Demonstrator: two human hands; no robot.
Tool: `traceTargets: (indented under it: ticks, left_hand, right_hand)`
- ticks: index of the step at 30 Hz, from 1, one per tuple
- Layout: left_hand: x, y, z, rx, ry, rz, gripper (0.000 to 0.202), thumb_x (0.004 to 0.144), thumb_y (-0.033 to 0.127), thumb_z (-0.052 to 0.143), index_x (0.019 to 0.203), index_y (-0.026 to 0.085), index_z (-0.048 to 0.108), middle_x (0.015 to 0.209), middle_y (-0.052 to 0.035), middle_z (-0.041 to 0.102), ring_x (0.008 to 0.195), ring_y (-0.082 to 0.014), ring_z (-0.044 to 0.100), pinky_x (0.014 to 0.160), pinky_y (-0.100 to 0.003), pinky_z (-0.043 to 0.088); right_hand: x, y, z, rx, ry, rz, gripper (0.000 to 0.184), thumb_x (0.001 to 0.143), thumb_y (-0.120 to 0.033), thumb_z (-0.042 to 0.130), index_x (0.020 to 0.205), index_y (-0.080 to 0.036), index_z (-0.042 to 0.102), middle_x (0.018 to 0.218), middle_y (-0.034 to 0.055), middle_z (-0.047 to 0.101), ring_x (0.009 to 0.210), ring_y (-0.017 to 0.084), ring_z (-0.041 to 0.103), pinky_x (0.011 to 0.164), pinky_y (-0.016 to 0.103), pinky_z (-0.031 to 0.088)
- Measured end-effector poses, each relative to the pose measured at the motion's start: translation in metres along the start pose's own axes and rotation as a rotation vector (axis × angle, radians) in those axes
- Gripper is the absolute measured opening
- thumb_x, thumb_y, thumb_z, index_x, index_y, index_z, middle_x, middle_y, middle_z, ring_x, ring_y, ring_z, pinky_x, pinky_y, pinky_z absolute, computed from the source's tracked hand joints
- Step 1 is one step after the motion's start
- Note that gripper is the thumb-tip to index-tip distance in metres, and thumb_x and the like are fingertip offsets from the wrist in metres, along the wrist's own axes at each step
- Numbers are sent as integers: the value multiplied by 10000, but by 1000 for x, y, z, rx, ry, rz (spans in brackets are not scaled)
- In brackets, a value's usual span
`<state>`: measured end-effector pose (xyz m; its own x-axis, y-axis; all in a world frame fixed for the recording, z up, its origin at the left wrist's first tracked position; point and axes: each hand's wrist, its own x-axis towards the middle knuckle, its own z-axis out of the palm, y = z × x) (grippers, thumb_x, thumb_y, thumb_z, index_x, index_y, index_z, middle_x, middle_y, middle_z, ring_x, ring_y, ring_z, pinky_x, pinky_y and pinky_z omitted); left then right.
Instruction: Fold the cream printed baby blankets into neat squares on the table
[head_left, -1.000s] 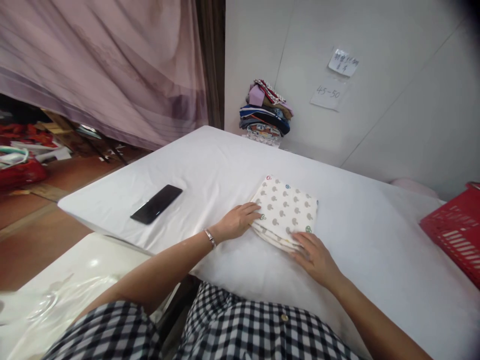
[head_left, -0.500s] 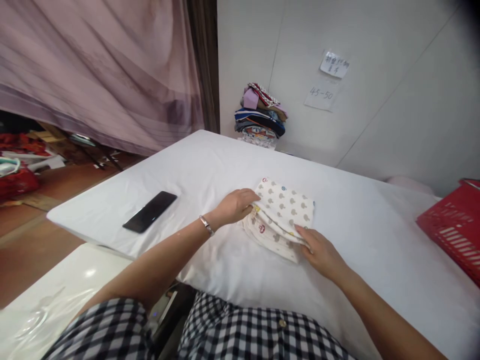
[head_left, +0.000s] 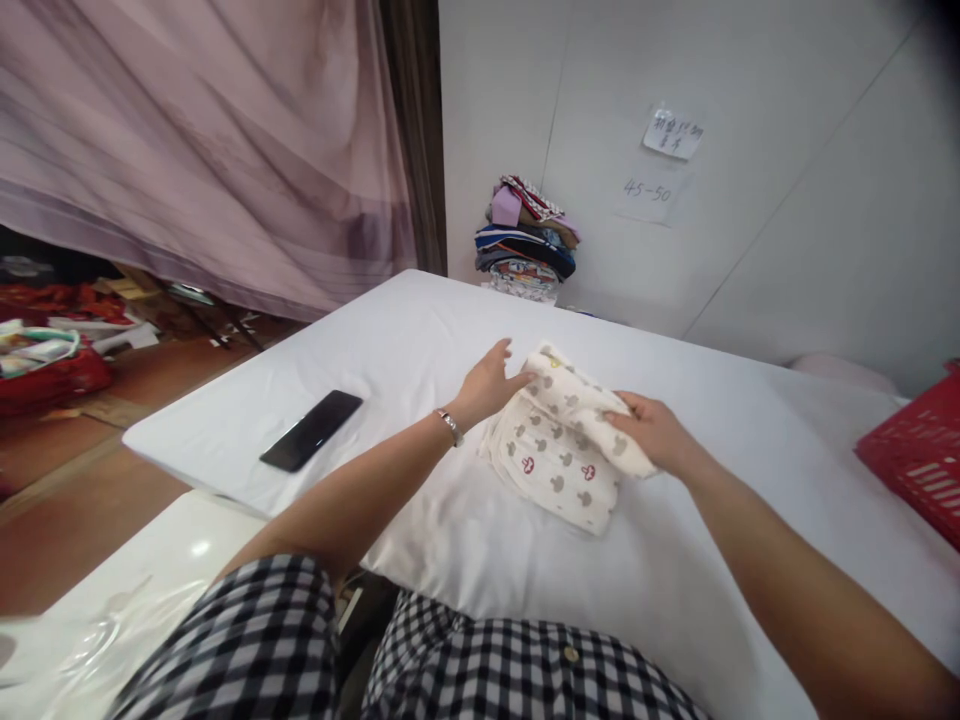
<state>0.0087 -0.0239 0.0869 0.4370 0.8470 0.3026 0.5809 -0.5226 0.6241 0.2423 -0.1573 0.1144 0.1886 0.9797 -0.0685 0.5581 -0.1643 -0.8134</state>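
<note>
A cream cloth piece (head_left: 555, 465) with grey and red mushroom prints lies folded on the white table, its upper layer lifted and bent back along the far side. My right hand (head_left: 654, 428) pinches that lifted layer at its right end, thumb and fingers closed on the fabric. At the left end is my left hand (head_left: 489, 385), fingers spread, with the thumb tip touching or just beside the fabric. Whether the cloth is a garment or a plain piece, I cannot tell.
A black phone (head_left: 311, 430) lies on the white-covered table (head_left: 420, 330) to the left. Folded clothes (head_left: 527, 240) are stacked at the back by the wall. A red basket (head_left: 915, 440) stands at the right edge, and a pink curtain (head_left: 225, 150) hangs at left.
The cloth's far half has been lifted and turned back. My left hand has loosened from a grip and spread its fingers; my right hand has moved up and away with the fabric.
</note>
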Motion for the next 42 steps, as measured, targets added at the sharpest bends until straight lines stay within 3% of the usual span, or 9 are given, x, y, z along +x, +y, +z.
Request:
traceTargets:
  ticks: [2, 6, 15, 20, 24, 27, 34, 37, 42]
  left_hand:
    - [-17, -24, 9, 27, -111, -182, 797, 692, 647, 547, 1269, 118, 392, 1111, -186, 612, 887, -251, 632, 708, -320, 462]
    - [-50, -55, 24, -14, -316, -259, 737, 639, 676, 561, 1125, 127, 493, 928, -147, 674, 738, -238, 658, 623, -295, 460]
    - [-66, -20, 25, -568, -379, -550, 331, 616, 353, 700, 883, 177, 614, 989, -129, 687, 868, -273, 652, 673, -339, 533]
    - [-43, -23, -13, -962, -269, -613, 402, 652, 331, 678, 988, 127, 593, 1008, -139, 678, 842, -237, 659, 704, -345, 549]
    - [8, -43, -63, -957, -140, -698, 393, 584, 279, 718, 918, 101, 615, 832, -117, 699, 725, -238, 664, 677, -353, 553]
    - [42, -57, -78, -917, -261, -830, 320, 589, 268, 710, 854, 102, 641, 747, -107, 699, 693, -253, 661, 660, -369, 552]
    - [52, -66, -5, -892, -443, -789, 378, 576, 301, 760, 918, 175, 662, 839, -68, 716, 834, -240, 659, 766, -370, 524]
    - [44, -71, 12, -890, -463, -766, 415, 580, 400, 755, 900, 150, 667, 884, -92, 713, 881, -243, 649, 805, -352, 512]
    - [26, -72, 1, -814, -555, -752, 483, 581, 491, 737, 923, 157, 664, 1003, -110, 692, 962, -244, 632, 807, -316, 516]
  right_hand:
    - [15, -10, -21, 150, -27, 109, 317, 744, -279, 585, 1037, -166, 630, 875, 41, 696, 701, 169, 638, 595, 259, 509]
    - [44, -30, -53, 333, -35, 180, 322, 736, -204, 610, 1050, -135, 625, 748, 51, 694, 604, 167, 635, 533, 268, 517]
    - [83, -57, -91, 303, 119, 142, 242, 766, -117, 609, 1002, -71, 641, 745, 98, 691, 563, 156, 632, 524, 260, 508]
    - [75, -54, -138, 274, 218, 152, 345, 832, -165, 563, 1126, 14, 557, 953, 195, 655, 596, 103, 633, 626, 265, 456]
    - [52, -13, -187, 320, 305, 248, 358, 854, -183, 540, 1163, -2, 535, 1019, 259, 624, 578, 111, 630, 625, 308, 448]
    - [18, 46, -201, 404, 331, 373, 354, 830, -178, 566, 1166, -66, 551, 1032, 276, 623, 590, 162, 650, 615, 333, 467]
    - [-65, 183, -142, 570, 196, 725, 456, 758, -227, 586, 1209, -198, 518, 1014, 209, 659, 765, 288, 681, 627, 358, 530]
    - [-78, 199, -128, 620, 160, 746, 519, 696, -272, 688, 1178, -188, 518, 1018, 168, 670, 813, 283, 677, 670, 356, 557]
    - [-66, 189, -132, 652, 132, 730, 481, 665, -317, 739, 1076, -152, 553, 954, 133, 695, 808, 261, 678, 716, 364, 565]
